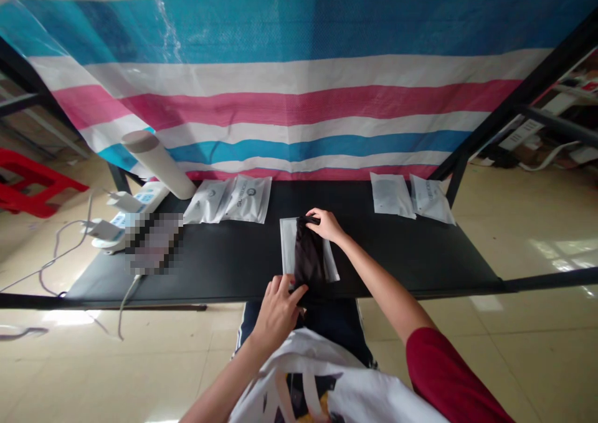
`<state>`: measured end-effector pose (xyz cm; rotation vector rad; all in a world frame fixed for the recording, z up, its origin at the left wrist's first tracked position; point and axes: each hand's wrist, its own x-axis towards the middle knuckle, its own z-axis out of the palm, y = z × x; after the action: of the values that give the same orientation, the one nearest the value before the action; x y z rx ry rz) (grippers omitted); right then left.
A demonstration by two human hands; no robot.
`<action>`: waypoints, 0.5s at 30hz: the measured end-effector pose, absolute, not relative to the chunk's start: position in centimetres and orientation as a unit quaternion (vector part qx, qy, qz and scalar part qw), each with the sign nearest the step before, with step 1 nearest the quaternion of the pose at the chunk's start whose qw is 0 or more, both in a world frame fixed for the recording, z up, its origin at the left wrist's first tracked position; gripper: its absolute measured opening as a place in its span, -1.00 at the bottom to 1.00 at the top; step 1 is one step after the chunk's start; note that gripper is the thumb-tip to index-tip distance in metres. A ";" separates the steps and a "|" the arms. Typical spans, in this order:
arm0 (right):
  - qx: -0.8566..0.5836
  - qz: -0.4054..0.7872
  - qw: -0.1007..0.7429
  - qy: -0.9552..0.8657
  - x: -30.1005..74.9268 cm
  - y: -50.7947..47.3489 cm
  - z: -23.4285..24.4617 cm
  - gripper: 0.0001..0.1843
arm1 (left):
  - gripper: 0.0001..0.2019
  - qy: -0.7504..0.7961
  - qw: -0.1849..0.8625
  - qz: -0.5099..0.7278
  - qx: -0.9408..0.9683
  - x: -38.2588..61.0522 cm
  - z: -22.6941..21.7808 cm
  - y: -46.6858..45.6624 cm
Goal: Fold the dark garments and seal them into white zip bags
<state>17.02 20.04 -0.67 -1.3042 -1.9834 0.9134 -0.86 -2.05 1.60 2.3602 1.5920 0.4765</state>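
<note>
Right hand (327, 225): narrow pinch, thumb and fingers closed on the top end of the dark folded garment (309, 255); red sleeve (443, 373) on the upper arm.
Left hand (278, 314): fingers (284, 284) laid over the garment's lower end, partly curled; firm grip or light touch cannot be told.
Garment position: between the hands, lying lengthwise on a translucent flat bag (288, 248) on the black table top (397, 261).
Ahead and left of the hands: two sealed printed bags (245, 199); a cardboard tube (159, 164), tilted, its lower end on the table.
Further left of the hands: white power strip (133, 217) with plug adapters (122, 202); a pixelated, unreadable patch (154, 243); cables (60, 251).
Ahead and right of the hands: two flat bags (391, 195), side by side.
Below the hands: white printed cloth (299, 379) on the lap.
Behind the table, ahead of the hands: striped tarpaulin (299, 80), blue, white and pink.
Far left of the hands: red stool (32, 180) on the tiled floor (527, 348).
</note>
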 end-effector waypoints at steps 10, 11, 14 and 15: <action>-0.464 0.374 0.339 -0.728 17.1 20.1 -1.6 -0.82 | -0.72 0.473 0.242 0.252 0.809 -1.4 2.8 2.3; -0.462 0.377 0.337 -0.729 17.2 20.1 -1.6 -0.82 | -0.69 0.478 0.253 0.258 0.801 -1.2 2.9 3.0; -0.459 0.381 0.324 -0.734 17.3 20.3 -1.5 -0.81 | -0.57 0.490 0.294 0.255 0.780 -0.4 3.0 4.9; -0.455 0.385 0.317 -0.738 17.3 20.3 -1.3 -0.80 | -0.54 0.499 0.302 0.251 0.773 -0.1 2.9 5.5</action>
<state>17.32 20.28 -1.35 -1.1964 -1.9411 1.0138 -0.10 5.50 2.89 2.0502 1.3225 0.6664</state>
